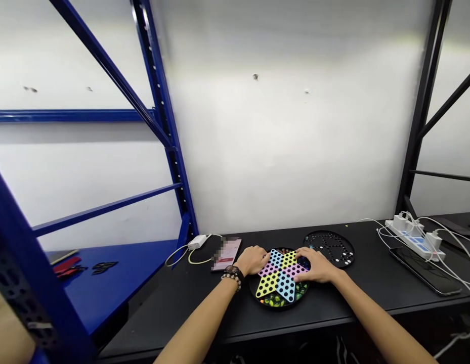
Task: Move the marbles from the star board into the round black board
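Observation:
A star-shaped Chinese checkers board (277, 277) with yellow, blue and pink points and black holes lies over a round black tray (265, 305). Marbles (274, 300), many of them green or yellow, show in the tray around the star. My left hand (252, 260), with a watch and beaded bracelet at its wrist, curls its fingers over the board's left side; its fingertips are partly hidden. On the right side, my right hand (315, 266) grips the board, its thumb on the pink point and its fingers by the upper yellow one.
Behind my right hand lies a round black board (329, 247) with white pieces. A phone (227, 254) and white adapter (197, 241) sit to the left. On the right are a power strip (417, 237), cables and a dark phone (424, 270). Blue rack posts (170, 121) stand left.

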Available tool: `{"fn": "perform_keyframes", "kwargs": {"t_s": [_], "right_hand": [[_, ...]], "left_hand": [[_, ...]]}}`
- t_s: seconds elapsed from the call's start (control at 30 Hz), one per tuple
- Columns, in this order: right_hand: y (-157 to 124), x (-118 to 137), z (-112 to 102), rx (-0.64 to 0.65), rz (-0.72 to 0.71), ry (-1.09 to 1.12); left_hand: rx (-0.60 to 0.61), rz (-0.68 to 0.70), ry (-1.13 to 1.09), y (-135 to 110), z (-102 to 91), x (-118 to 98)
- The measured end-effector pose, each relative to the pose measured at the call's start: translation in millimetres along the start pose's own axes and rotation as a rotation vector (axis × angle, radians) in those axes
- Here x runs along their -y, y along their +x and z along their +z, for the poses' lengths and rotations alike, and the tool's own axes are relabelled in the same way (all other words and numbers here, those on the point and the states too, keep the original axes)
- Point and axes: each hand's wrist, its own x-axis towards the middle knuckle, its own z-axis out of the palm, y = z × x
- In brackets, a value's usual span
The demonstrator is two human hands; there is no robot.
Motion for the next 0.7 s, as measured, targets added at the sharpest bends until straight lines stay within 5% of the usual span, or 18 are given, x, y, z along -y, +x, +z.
{"fn": "perform_keyframes", "kwargs": {"t_s": [0.43,0.6,0.7], "right_hand": [[0.2,-0.4,1.5,-0.084,-0.019,0.137],[11.3,4.2,5.2,-0.417,0.017,0.571],[19.5,23.5,7.6,-0.419,0.194,0.986]], "left_hand": [[-0.115,-0.142,0.012,-2.1,-0.3,2.2],[-0.302,-0.262,-0.142,-3.2,-19.9,-4.4],[-0.410,-0.245,-0.201,-0.1,-48.2,-30.4]]}}
